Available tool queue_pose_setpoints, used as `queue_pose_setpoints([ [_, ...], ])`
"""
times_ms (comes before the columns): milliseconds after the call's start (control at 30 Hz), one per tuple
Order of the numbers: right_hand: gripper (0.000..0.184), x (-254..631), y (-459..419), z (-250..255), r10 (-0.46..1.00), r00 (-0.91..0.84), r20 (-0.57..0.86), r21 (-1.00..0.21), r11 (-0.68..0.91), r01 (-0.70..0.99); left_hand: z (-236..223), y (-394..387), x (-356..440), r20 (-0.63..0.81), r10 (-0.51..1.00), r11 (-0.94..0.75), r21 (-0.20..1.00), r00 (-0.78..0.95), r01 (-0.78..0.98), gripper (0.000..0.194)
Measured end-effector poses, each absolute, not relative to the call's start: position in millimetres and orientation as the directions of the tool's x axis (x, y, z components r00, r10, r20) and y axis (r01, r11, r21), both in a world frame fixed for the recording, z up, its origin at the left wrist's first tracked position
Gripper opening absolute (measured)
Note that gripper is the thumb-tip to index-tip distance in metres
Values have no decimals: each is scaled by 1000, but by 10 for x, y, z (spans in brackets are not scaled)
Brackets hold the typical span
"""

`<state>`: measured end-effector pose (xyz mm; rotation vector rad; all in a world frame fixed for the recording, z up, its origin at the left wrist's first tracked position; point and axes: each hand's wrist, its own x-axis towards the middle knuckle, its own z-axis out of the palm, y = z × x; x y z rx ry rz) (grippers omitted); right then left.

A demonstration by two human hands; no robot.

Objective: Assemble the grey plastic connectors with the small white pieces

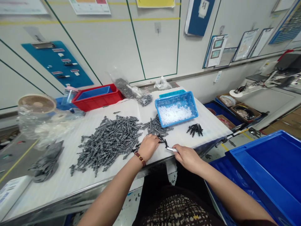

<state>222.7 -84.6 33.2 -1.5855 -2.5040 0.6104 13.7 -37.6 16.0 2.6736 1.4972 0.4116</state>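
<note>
Left hand: you have it (147,147) on the near edge of the white-covered bench (70,188), fingers together and curved downward, just beside loose black plastic pieces (162,139). You can't tell whether it is holding any of them.

Right hand: your fingers (181,153) are drawn in, pinching a short silver metal tube (171,149) that sticks out from your fingertips toward your left hand.

Left wrist: a red-brown bead bracelet (140,159) sits on it.

Right of you: a blue plastic crate (256,147) lies close by your right forearm, its inside showing no parts.

Parts on the bench: the bulk is loose, in a large heap of grey ribbed plastic parts (107,144) left of your hands. A smaller grey heap (154,126) lies just beyond them, and only a small bunch of black parts (194,129) lies apart on the right.

Far side: a blue perforated basket (164,108) holds white small parts (175,114). Left of it are a bag of grey parts (131,91) and a red crate (94,103).

Far left: a small fan (37,103) stands behind plastic bags.
</note>
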Motion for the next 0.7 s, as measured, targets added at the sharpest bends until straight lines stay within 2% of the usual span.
queue_pose_setpoints([
  [167, 26, 2272, -819, 282, 866, -494, -79, -431, 418, 800, 208, -451, 165, 240, 875, -474, 242, 421, 847, 12],
  [333, 28, 2198, -827, 222, 810, -587, 10, -472, 522, 711, 264, -801, 352, 129, 936, -335, 615, 329, 714, 18],
  [400, 28, 2166, -843, 246, 780, -626, 21, -463, 562, 685, 265, -946, 429, 128, 939, -323, 641, 318, 696, 16],
  [500, 19, 2162, -862, 297, 764, -644, -39, -374, 587, 718, 265, -1099, 443, 138, 944, -316, 648, 301, 693, 13],
  [600, 28, 2160, -893, 310, 769, -624, -139, -221, 590, 776, 271, -1149, 393, 73, 971, -206, 745, 229, 635, 15],
  [700, 32, 2099, -952, 288, 747, -651, -136, -132, 638, 759, 274, -1120, 401, 87, 991, -125, 872, 103, 473, 22],
])
